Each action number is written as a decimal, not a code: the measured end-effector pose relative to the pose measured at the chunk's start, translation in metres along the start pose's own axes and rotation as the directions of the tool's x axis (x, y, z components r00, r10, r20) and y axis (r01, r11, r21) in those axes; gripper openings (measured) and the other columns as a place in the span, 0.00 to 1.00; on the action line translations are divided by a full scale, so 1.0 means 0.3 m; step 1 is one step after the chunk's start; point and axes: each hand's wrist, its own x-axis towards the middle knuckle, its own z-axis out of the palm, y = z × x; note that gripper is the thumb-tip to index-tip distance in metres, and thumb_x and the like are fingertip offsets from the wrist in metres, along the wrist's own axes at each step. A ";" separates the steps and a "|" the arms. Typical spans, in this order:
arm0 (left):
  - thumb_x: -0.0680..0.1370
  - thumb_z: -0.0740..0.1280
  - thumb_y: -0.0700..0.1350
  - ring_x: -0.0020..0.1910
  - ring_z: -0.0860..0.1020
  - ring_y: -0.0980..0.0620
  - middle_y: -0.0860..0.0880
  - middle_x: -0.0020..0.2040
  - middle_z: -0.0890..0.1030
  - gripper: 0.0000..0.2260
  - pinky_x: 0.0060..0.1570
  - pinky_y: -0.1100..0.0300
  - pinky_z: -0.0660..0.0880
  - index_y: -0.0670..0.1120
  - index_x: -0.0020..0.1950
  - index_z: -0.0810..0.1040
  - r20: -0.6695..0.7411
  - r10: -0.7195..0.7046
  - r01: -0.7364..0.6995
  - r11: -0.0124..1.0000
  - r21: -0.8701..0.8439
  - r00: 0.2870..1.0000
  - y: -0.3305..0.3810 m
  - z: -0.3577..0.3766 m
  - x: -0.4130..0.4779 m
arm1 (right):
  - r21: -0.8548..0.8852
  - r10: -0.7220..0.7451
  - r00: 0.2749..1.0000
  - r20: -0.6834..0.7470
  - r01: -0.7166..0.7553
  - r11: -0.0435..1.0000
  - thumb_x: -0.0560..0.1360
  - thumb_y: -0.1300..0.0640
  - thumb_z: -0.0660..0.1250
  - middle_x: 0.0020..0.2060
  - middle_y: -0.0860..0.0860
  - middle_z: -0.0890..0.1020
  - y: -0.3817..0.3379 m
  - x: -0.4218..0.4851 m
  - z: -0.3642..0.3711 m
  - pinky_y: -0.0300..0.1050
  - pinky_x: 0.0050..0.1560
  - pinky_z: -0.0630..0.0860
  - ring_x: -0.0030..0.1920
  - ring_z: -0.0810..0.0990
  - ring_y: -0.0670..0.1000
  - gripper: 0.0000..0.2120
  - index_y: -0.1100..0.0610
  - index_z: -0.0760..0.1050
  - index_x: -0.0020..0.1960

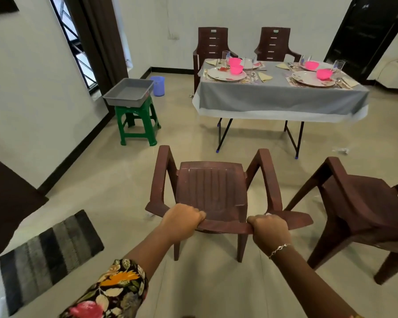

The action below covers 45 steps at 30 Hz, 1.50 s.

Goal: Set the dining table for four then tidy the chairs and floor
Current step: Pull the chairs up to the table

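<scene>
A brown plastic armchair (pixel 213 191) stands right in front of me, its seat facing the table. My left hand (pixel 182 218) grips the top of its backrest on the left, and my right hand (pixel 270 230) grips it on the right. A second brown chair (pixel 363 207) stands to the right, turned sideways. Farther off, the dining table (pixel 280 97) wears a grey cloth and carries plates (pixel 226 74), pink bowls (pixel 236 65), glasses (pixel 225 56), napkins and cutlery. Two more brown chairs (pixel 213 45) stand behind the table, against the wall.
A green stool (pixel 137 121) with a grey tray (pixel 129 91) on it stands at the left wall, a purple bin (pixel 157 86) behind it. A striped mat (pixel 48 253) lies at lower left. Scraps of litter (pixel 341 150) lie on the tiled floor right of the table.
</scene>
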 end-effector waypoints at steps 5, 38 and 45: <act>0.75 0.57 0.36 0.51 0.78 0.43 0.44 0.51 0.79 0.12 0.45 0.53 0.71 0.43 0.55 0.74 0.010 -0.034 0.034 0.999 -0.020 0.999 -0.068 0.044 0.006 | 0.087 -0.032 0.998 -0.063 0.038 0.995 0.43 0.64 0.77 0.17 0.49 0.73 -0.039 -0.013 0.047 0.36 0.21 0.67 0.19 0.73 0.50 0.17 0.52 0.72 0.23; 0.78 0.58 0.40 0.49 0.79 0.44 0.44 0.51 0.80 0.09 0.46 0.54 0.73 0.43 0.56 0.74 -0.067 0.036 -0.036 0.999 0.000 0.997 -0.434 -0.122 0.900 | 0.022 0.073 0.997 -0.010 -0.073 0.997 0.75 0.58 0.59 0.44 0.48 0.83 0.452 0.895 0.090 0.45 0.44 0.76 0.48 0.80 0.53 0.11 0.50 0.79 0.52; 0.79 0.58 0.41 0.47 0.79 0.45 0.45 0.50 0.80 0.08 0.48 0.54 0.76 0.43 0.55 0.74 -0.079 0.033 -0.036 0.998 -0.042 0.996 -0.536 -0.122 1.072 | -0.001 0.088 0.996 0.008 -0.088 0.996 0.70 0.60 0.64 0.39 0.47 0.83 0.527 1.086 0.134 0.45 0.40 0.78 0.44 0.81 0.52 0.09 0.49 0.80 0.47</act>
